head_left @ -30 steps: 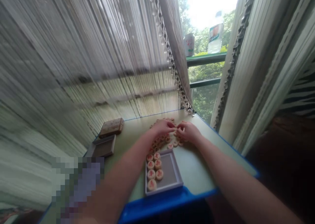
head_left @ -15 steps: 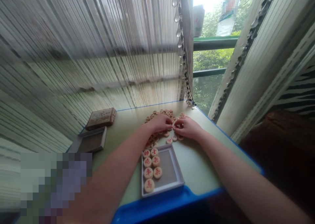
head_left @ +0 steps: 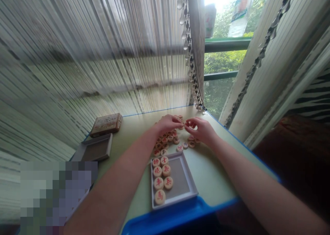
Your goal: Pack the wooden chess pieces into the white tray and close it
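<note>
Over the far part of a heap of round wooden Chinese chess pieces, my left hand is closed, its fingertips at a piece; what they grip is mostly hidden. Just to its right, my right hand pinches a small Chinese chess piece between thumb and fingers. The two hands' fingertips nearly meet. Nearer to me lies a shallow grey box tray. Along its left side, several red-marked pieces lie face up in two columns. A few loose pieces lie below my right hand.
A brown patterned box sits at the table's far left, with another shallow grey tray in front of it. The pale table has a blue edge. String curtains hang behind it, beside a window.
Both hands have lifted slightly and moved a little away, fingertips closer together. More of the heap shows below my left hand. The pieces in the tray keep their arrangement.
</note>
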Demonstrator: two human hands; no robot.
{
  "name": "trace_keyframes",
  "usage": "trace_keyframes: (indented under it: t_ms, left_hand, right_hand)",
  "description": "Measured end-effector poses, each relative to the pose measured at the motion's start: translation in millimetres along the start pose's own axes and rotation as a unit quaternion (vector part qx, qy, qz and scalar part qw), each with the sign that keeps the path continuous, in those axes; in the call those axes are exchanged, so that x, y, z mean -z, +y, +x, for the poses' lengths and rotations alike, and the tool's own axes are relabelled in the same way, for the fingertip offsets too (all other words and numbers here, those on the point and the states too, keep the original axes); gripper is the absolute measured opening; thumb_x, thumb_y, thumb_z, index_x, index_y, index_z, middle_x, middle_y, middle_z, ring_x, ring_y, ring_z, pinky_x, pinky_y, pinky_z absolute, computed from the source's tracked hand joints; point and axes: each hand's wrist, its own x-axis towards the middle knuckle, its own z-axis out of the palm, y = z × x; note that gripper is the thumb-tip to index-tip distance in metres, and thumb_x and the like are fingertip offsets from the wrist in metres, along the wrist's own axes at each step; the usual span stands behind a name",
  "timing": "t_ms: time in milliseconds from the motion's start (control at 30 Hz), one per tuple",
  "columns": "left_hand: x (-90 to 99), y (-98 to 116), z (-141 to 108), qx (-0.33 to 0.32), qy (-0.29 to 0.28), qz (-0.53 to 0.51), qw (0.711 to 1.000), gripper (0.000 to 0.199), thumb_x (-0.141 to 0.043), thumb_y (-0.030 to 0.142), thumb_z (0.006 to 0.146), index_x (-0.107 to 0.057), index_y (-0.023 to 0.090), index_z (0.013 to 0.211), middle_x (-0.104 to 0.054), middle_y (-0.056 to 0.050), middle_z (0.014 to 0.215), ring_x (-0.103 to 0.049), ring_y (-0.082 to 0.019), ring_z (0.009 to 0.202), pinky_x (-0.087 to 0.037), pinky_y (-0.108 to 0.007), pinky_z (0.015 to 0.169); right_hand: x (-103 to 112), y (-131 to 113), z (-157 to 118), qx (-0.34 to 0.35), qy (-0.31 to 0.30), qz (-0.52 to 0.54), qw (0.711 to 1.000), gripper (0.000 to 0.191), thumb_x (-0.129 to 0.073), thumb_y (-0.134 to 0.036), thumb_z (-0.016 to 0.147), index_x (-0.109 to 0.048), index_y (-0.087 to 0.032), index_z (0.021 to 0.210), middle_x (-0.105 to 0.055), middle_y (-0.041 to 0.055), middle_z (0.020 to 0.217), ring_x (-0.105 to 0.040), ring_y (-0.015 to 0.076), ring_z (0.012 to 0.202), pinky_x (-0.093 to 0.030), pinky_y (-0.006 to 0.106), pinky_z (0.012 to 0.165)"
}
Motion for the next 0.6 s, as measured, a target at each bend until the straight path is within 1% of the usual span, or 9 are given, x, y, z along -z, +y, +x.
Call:
trace_keyframes:
  t_ms: [67, 133, 267, 367, 500, 600]
  left_hand:
    - [-0.4, 1.5, -0.6, -0.009, -0.021, -0.037, 0.999, 0.03, -0.065, 0.035, 0.064, -0.072, 0.012, 0.083, -0.07, -0.008, 0.077, -0.062, -0.017, 0.073, -0.046, -0.025, 0.065]
    - [-1.1, 3.7, -0.9, -0.009, -0.031, -0.065, 0.997, 0.028, -0.066, 0.032, 0.065, -0.072, 0.011, 0.082, -0.069, -0.009, 0.077, -0.062, -0.017, 0.073, -0.046, -0.026, 0.067]
    - [-1.8, 5.8, -1.3, 0.011, -0.031, -0.117, 0.993, 0.023, -0.068, 0.026, 0.063, -0.071, 0.009, 0.078, -0.069, -0.009, 0.075, -0.061, -0.016, 0.07, -0.047, -0.027, 0.068]
    - [-0.8, 2.9, -1.8, 0.02, -0.034, -0.141, 0.989, 0.023, -0.07, 0.024, 0.06, -0.071, 0.009, 0.077, -0.069, -0.009, 0.076, -0.062, -0.016, 0.071, -0.047, -0.028, 0.07]
    - [1.5, -3.4, -1.8, 0.014, -0.04, -0.143, 0.989, 0.025, -0.07, 0.026, 0.061, -0.071, 0.01, 0.08, -0.069, -0.009, 0.077, -0.062, -0.016, 0.073, -0.047, -0.029, 0.072]
    - [2.0, -7.2, -0.8, 0.007, -0.044, -0.17, 0.984, 0.028, -0.071, 0.025, 0.06, -0.071, 0.011, 0.084, -0.069, -0.009, 0.081, -0.062, -0.016, 0.075, -0.048, -0.031, 0.074]
  right_hand:
    - [-0.4, -0.6, 0.0, 0.014, 0.002, 0.002, 1.0, 0.02, -0.061, -0.035, 0.073, -0.064, -0.019, 0.085, -0.059, 0.0027, 0.072, -0.054, 0.0119, 0.06, -0.044, 0.025, 0.059]
    - [-0.3, -1.6, -0.1, 0.023, 0.003, 0.008, 1.0, 0.02, -0.06, -0.036, 0.074, -0.063, -0.02, 0.085, -0.058, 0.0023, 0.071, -0.052, 0.0115, 0.059, -0.044, 0.025, 0.058]
    - [0.7, -3.5, -0.4, 0.039, -0.009, 0.022, 0.999, 0.021, -0.061, -0.028, 0.072, -0.063, -0.02, 0.09, -0.056, 0.0018, 0.074, -0.051, 0.0109, 0.06, -0.044, 0.023, 0.057]
    - [0.7, -4.1, -1.2, 0.041, -0.018, 0.028, 0.999, 0.024, -0.06, -0.023, 0.07, -0.062, -0.019, 0.094, -0.056, 0.0019, 0.076, -0.05, 0.0105, 0.06, -0.043, 0.023, 0.057]
    - [0.4, -4.3, -1.6, 0.039, -0.022, 0.026, 0.999, 0.019, -0.06, -0.025, 0.072, -0.064, -0.02, 0.09, -0.055, 0.0009, 0.072, -0.05, 0.0105, 0.059, -0.043, 0.023, 0.057]
    - [1.4, -4.1, -0.7, 0.038, -0.007, 0.014, 0.999, 0.017, -0.06, -0.028, 0.073, -0.064, -0.02, 0.087, -0.056, 0.0011, 0.071, -0.05, 0.0108, 0.058, -0.043, 0.024, 0.057]
